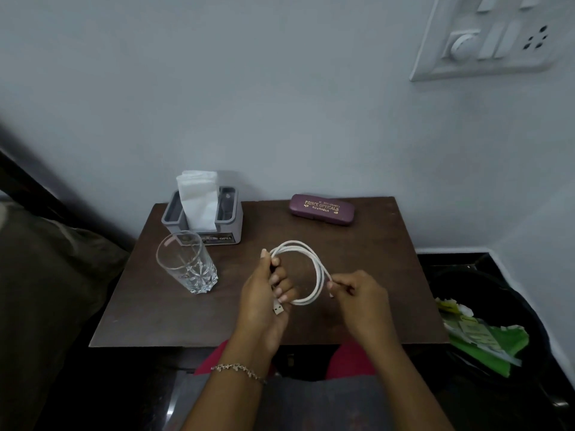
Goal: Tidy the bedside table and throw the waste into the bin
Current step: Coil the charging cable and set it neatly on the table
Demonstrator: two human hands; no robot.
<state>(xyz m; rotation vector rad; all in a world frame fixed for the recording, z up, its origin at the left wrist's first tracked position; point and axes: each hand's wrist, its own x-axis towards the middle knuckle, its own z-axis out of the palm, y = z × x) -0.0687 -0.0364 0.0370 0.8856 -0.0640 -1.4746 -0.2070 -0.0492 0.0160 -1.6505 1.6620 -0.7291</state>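
A white USB cable (pixel 314 259) is wound into a loop above the middle of the brown bedside table (pixel 367 306). My left hand (pixel 264 300) grips the left side of the loop, and the metal USB plug sticks out below its fingers. My right hand (pixel 357 293) pinches the cable's other end at the right side of the loop. To the right of the table stands a black bin (pixel 529 306) with green and white waste inside.
A clear drinking glass (pixel 186 262) stands at the table's left. Behind it is a grey tissue holder (pixel 231 223) with white tissues. A purple spectacle case (pixel 322 209) lies at the back. A bed lies to the left, and a switchboard (pixel 491 35) hangs on the wall.
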